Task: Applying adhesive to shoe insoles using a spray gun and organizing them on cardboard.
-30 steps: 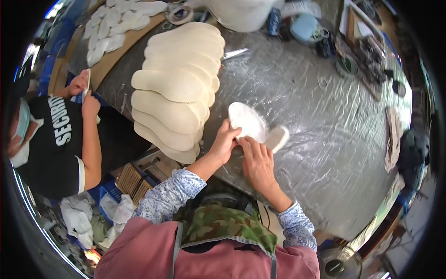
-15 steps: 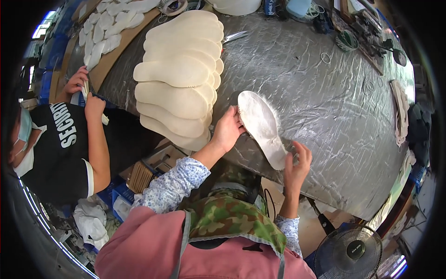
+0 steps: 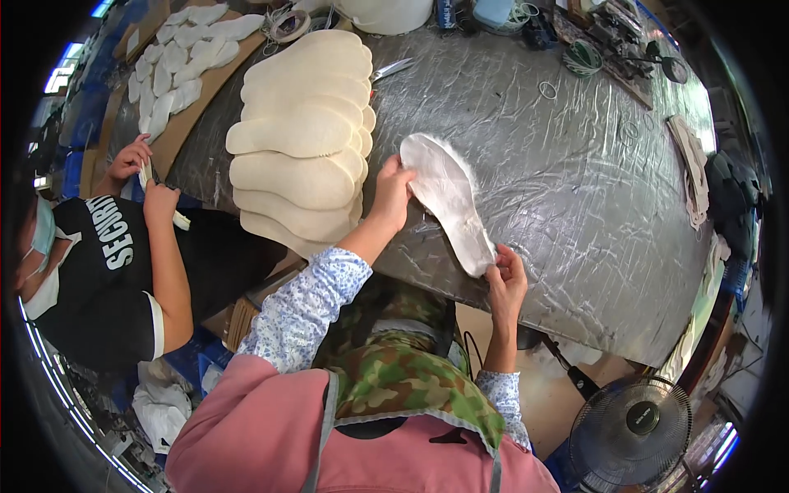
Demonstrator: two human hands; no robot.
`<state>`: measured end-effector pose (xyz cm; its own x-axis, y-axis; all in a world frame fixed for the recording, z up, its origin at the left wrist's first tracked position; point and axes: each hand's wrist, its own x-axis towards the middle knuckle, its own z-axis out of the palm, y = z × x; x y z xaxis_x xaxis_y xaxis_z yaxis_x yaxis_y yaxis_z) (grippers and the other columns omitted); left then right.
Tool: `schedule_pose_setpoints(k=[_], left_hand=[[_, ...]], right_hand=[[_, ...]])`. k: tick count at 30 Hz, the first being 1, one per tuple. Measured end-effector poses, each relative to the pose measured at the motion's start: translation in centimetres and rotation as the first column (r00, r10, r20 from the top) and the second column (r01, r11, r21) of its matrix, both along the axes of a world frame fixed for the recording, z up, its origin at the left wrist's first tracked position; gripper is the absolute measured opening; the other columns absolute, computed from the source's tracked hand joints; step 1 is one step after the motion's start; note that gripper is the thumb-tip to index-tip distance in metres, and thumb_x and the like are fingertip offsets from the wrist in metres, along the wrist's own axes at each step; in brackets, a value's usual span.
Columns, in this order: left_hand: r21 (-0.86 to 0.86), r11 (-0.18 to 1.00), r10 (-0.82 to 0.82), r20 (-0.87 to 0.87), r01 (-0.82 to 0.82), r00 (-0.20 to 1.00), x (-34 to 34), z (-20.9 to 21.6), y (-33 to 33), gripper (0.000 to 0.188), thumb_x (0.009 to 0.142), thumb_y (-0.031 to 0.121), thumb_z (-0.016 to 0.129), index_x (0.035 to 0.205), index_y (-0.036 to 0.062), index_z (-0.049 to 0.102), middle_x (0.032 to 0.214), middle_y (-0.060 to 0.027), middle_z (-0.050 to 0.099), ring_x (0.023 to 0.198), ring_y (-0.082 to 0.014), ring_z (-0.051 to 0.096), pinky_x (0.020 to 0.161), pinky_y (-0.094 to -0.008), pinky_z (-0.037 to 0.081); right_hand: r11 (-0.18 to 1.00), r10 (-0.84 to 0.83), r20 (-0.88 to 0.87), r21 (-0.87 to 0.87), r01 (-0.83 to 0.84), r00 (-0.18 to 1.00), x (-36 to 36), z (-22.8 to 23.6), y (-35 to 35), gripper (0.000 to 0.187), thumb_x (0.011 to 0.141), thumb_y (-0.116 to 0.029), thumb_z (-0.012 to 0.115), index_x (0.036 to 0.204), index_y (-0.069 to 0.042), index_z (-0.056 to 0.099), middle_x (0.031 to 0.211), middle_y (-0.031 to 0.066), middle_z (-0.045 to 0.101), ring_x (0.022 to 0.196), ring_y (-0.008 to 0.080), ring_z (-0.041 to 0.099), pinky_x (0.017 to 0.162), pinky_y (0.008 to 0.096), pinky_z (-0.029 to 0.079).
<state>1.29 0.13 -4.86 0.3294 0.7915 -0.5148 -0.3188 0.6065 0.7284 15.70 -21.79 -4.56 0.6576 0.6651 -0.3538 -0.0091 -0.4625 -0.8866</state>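
Observation:
A white shoe insole (image 3: 446, 201) with a fluffy, fibrous edge is held over the near part of the table, its wide end pointing away from me. My left hand (image 3: 390, 195) grips its left edge near the wide end, thumb on top and fingers partly hidden underneath. At the narrow lower end, my right hand (image 3: 507, 281) pinches the tip between thumb and fingers. To the left of my hands lies a spread of overlapping cream insoles (image 3: 300, 135). Scissors (image 3: 393, 69) rest beside the far right of those insoles.
The table has a wrinkled silvery cover (image 3: 575, 189). A co-worker (image 3: 107, 263) at the left handles a pale strip near a board of white pieces (image 3: 177, 62). A white tub (image 3: 385, 12) stands at the back. A fan (image 3: 631, 431) is below right, and pale fabric pieces (image 3: 689, 168) lie at the right edge.
My right hand, just off the insole's lower end before, has closed on that tip. The insole has shifted slightly away from me and left in view; the whole view has also shifted somewhat.

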Motion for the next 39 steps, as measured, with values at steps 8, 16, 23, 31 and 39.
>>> schedule_pose_setpoints(k=[8, 16, 23, 31, 39], left_hand=[[0.187, 0.981, 0.099, -0.311, -0.042, 0.945, -0.5, 1.5, 2.1, 0.059, 0.095, 0.027, 0.04, 0.146, 0.002, 0.022, 0.144, -0.0193, 0.033, 0.131, -0.027, 0.036, 0.107, -0.0389, 0.03], [0.4, 0.877, -0.233, -0.127, 0.264, 0.964, -7.1, 1.7, -11.4, 0.031, 0.095, 0.008, 0.045, 0.126, 0.0034, 0.043, 0.115, -0.0055, 0.053, 0.107, -0.0139, 0.052, 0.097, -0.0303, 0.04], [0.341, 0.724, -0.516, -0.31, 0.6, 0.799, -12.2, 1.6, -18.9, 0.025, 0.095, 0.005, 0.041, 0.116, 0.0007, 0.054, 0.099, -0.0072, 0.06, 0.087, -0.0127, 0.06, 0.083, -0.028, 0.048], [0.498, 0.655, -0.346, -0.471, 0.568, 0.811, -10.2, 0.8, -18.1, 0.029, 0.091, 0.002, 0.044, 0.12, 0.0026, 0.052, 0.105, -0.0071, 0.06, 0.084, -0.0117, 0.06, 0.079, -0.0268, 0.049], [0.405, 0.818, -0.304, -0.297, 0.408, 0.905, -6.8, -1.5, -19.9, 0.02, 0.096, 0.013, 0.046, 0.112, 0.0026, 0.053, 0.092, -0.006, 0.057, 0.075, -0.011, 0.057, 0.066, -0.0239, 0.047]], right_hand=[[0.967, 0.046, -0.267, 0.253, 0.024, 0.963, -1.9, -1.8, 2.5, 0.033, 0.088, -0.004, 0.062, 0.119, 0.003, 0.053, 0.093, 0.0065, 0.061, 0.077, 0.0119, 0.063, 0.068, 0.0235, 0.053], [0.968, -0.063, -0.288, 0.214, 0.128, 0.956, -4.9, -1.0, -1.4, 0.016, 0.09, -0.007, 0.061, 0.101, 0.006, 0.062, 0.078, 0.0053, 0.065, 0.069, 0.0114, 0.064, 0.06, 0.0221, 0.05], [0.955, -0.074, -0.324, 0.249, 0.16, 0.943, -7.1, 0.2, -2.7, 0.035, 0.092, -0.013, 0.058, 0.123, 0.003, 0.055, 0.086, 0.0036, 0.064, 0.075, 0.0105, 0.062, 0.064, 0.0218, 0.049], [0.847, -0.236, -0.289, 0.408, 0.342, 0.928, -8.5, -2.0, -3.4, 0.009, 0.088, -0.005, 0.062, 0.096, -0.002, 0.059, 0.074, -0.0001, 0.058, 0.064, 0.0078, 0.059, 0.056, 0.0206, 0.049], [0.669, -0.363, -0.56, 0.4, 0.626, 0.745, -7.9, -0.7, -7.9, 0.026, 0.097, -0.018, 0.048, 0.115, -0.002, 0.059, 0.097, 0.0064, 0.06, 0.068, 0.0091, 0.06, 0.059, 0.0218, 0.048]])
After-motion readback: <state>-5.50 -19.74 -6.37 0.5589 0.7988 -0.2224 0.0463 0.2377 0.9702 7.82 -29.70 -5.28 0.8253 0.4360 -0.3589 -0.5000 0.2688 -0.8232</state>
